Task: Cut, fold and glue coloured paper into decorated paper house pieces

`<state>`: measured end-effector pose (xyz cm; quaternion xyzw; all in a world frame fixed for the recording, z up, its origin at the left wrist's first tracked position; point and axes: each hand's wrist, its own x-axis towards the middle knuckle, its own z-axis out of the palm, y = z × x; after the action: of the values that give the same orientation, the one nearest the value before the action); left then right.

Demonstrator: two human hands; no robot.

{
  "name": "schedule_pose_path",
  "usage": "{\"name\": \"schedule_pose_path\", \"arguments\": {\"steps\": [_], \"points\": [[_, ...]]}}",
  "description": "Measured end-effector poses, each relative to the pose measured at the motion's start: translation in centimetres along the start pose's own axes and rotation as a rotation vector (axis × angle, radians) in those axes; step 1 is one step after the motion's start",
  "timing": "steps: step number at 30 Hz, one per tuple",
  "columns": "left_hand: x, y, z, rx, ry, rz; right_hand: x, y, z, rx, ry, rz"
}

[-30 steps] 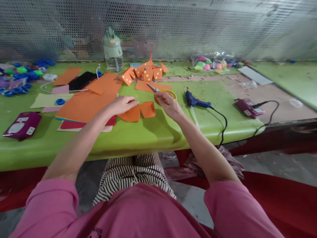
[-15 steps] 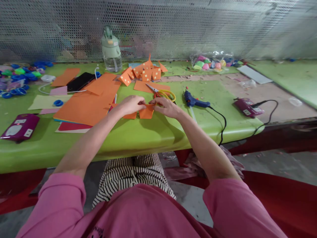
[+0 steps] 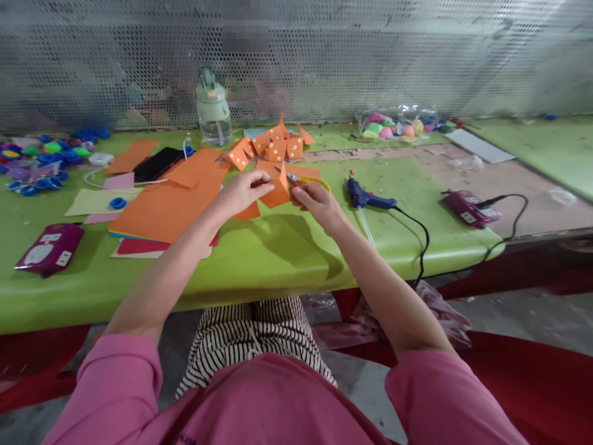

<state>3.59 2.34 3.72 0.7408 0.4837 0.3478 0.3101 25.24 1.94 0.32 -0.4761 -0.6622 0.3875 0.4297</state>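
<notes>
Just above the green table [image 3: 259, 259], a folded orange paper piece [image 3: 277, 193] is lifted off the surface and pinched between both hands: the left hand [image 3: 241, 191] grips its upper left edge with closed fingertips, and the right hand [image 3: 315, 201] closes on its right side. Yellow-handled scissors [image 3: 308, 180] lie just behind the right hand, a blue glue gun [image 3: 368, 198] sits near to the right, and a stack of orange sheets [image 3: 167, 207] lies to the left.
</notes>
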Motion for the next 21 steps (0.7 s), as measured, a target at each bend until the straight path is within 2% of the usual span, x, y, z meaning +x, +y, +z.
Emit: {"name": "schedule_pose_path", "arguments": {"steps": [2,4,6,10,12,21], "points": [[-0.1,0.3,-0.4,-0.124,0.061,0.049,-0.5,-0.8,0.5,0.152,-0.023,-0.036],[-0.5,1.0,-0.8,-0.201,0.107,0.1,-1.0,-2.1,0.9,0.27,0.02,-0.147],[-1.2,1.9,-1.1,-0.225,0.168,0.152,-1.4,-3.6,1.1,0.281,0.05,-0.263],[-3.1,4.0,-2.1,-0.229,0.342,0.247,-2.4,-6.6,1.1,0.065,0.119,-0.452],[-4.0,4.9,-2.5,-0.215,0.39,0.285,-3.0,-7.7,1.2,-0.042,0.171,-0.505],[-5.8,5.9,-2.8,-0.15,0.414,0.294,-3.9,-9.0,1.6,-0.216,0.304,-0.577]]}}
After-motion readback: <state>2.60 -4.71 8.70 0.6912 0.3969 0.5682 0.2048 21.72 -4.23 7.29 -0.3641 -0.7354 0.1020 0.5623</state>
